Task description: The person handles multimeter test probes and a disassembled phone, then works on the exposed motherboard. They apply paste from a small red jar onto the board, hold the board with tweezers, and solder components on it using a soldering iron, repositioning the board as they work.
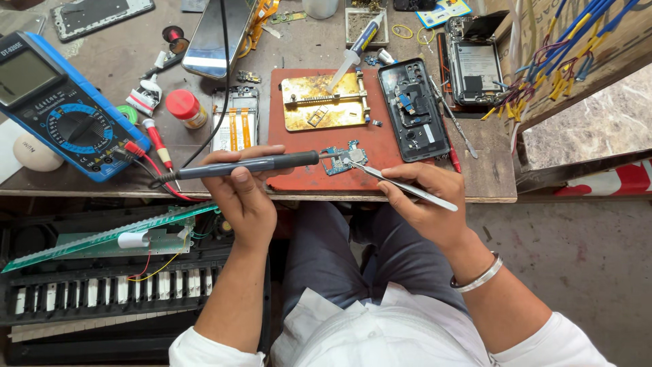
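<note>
My left hand grips a grey soldering iron held level, its tip reaching a small blue circuit board on the red work mat. My right hand holds metal tweezers whose points touch the same board from the right. Behind the board a gold-coloured board holder lies on the mat, and an opened black phone sits at the mat's right edge.
A blue multimeter with red probes lies at the left. A syringe, a red-capped bottle, phone parts and another opened phone crowd the bench. A dismantled keyboard lies below on the left. Coloured wires hang at right.
</note>
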